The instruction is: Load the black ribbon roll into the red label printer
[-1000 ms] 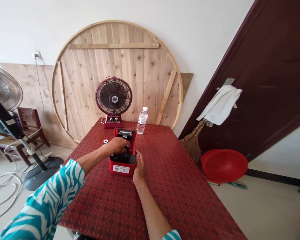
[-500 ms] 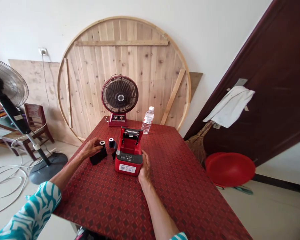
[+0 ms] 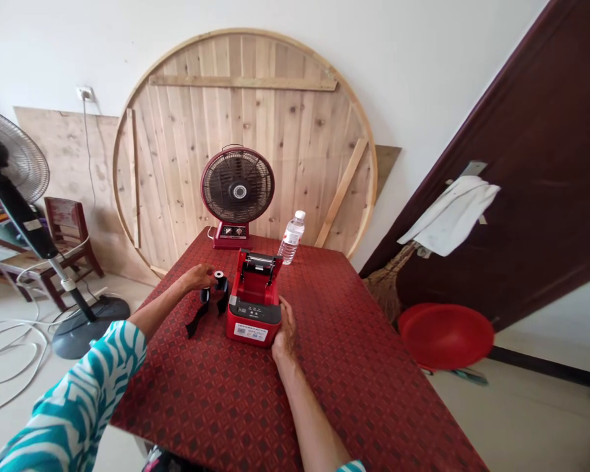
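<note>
A small red printer (image 3: 254,307) with its lid (image 3: 259,265) raised stands on the red patterned tablecloth (image 3: 324,367). My right hand (image 3: 285,331) rests against the printer's right front corner, fingers pressed to its side. My left hand (image 3: 198,277) is closed on a black ribbon roll (image 3: 206,295) just left of the printer; a loose black strip (image 3: 195,321) trails down from it onto the cloth. A second black roll with a white core (image 3: 220,280) stands beside the hand, joined to the same ribbon.
A red table fan (image 3: 236,193) and a plastic water bottle (image 3: 292,238) stand at the table's far end. A round wooden tabletop (image 3: 246,111) leans on the wall. A floor fan (image 3: 14,190), cables and a chair are left; a red basin (image 3: 447,335), broom and dark door right.
My left hand came out of the printer's open bay to its left, bringing out the black ribbon rolls; the strip now hangs loose. My right hand stayed at the printer's side.
</note>
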`<state>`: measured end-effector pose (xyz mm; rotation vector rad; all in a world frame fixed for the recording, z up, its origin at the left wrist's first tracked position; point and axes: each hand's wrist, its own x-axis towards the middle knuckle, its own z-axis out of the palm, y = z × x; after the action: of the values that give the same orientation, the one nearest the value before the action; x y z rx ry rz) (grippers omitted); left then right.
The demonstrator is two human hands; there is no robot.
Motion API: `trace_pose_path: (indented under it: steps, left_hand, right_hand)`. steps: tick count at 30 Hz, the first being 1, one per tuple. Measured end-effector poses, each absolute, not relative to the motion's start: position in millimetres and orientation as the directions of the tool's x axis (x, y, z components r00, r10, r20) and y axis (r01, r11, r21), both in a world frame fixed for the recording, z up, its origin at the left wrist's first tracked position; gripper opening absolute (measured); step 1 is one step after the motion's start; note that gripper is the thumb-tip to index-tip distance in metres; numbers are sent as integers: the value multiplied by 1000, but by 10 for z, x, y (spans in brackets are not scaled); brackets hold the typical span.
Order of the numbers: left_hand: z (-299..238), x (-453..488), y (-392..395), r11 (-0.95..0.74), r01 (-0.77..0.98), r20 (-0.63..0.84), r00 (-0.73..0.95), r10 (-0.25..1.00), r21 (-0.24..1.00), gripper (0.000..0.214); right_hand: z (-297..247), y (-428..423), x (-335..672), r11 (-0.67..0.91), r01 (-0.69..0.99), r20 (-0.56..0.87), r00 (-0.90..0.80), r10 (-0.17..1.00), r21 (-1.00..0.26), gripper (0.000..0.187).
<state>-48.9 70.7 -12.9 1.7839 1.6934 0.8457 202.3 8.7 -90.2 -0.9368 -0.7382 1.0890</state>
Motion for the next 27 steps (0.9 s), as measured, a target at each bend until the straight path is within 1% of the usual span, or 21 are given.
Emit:
trace_pose_path:
  steps: [2, 5, 8, 10, 13, 15, 17, 18, 19, 21, 24, 27]
  left_hand:
    - [-128, -417, 779, -61, 692, 55, 30, 998, 720, 7]
    - [-131, -349, 819, -52, 687, 33, 41, 999, 725, 7]
    - [-101, -355, 788, -60, 666, 42, 43, 998, 743, 10]
    - [-48, -403, 733, -109, 568, 102, 45, 994, 816, 18]
    - [84, -486, 612, -197, 279, 195, 35, 980, 940, 29]
    - [192, -483, 522, -196, 125, 190, 57, 980, 973, 38]
    - [294, -395, 435, -177, 68, 167, 130, 977, 982, 50]
    - [336, -319, 398, -188, 81, 172, 179, 969, 979, 54]
    - [371, -227, 366, -219, 130, 185, 232, 955, 967, 56]
    - [413, -21, 326, -331, 302, 225, 338, 914, 894, 51]
    - [424, 255, 339, -486, 536, 244, 460, 854, 690, 34]
    - [415, 423, 415, -548, 670, 180, 539, 823, 500, 25]
  right_hand:
    - [-895, 87, 2024, 171, -391, 46, 308, 950, -904, 48]
    - [-891, 94, 2024, 166, -398, 35, 315, 948, -902, 50]
    - [-896, 104, 2021, 170, -414, 36, 312, 950, -894, 51]
    - [-906, 114, 2019, 171, -424, 41, 300, 953, -889, 52]
    - [-924, 129, 2014, 174, -423, 47, 293, 955, -889, 53]
    - [-927, 135, 2009, 179, -418, 52, 298, 953, -891, 53]
    - [-919, 132, 2001, 183, -417, 55, 302, 952, -890, 53]
    - [-912, 127, 1996, 187, -417, 59, 302, 952, -890, 53]
    - [-905, 122, 1992, 189, -417, 63, 298, 953, -889, 53]
    - [-894, 112, 1983, 190, -414, 69, 289, 955, -890, 52]
    - [-905, 115, 1974, 203, -415, 83, 288, 954, -887, 49]
    - [-945, 142, 1973, 236, -405, 110, 310, 944, -883, 47]
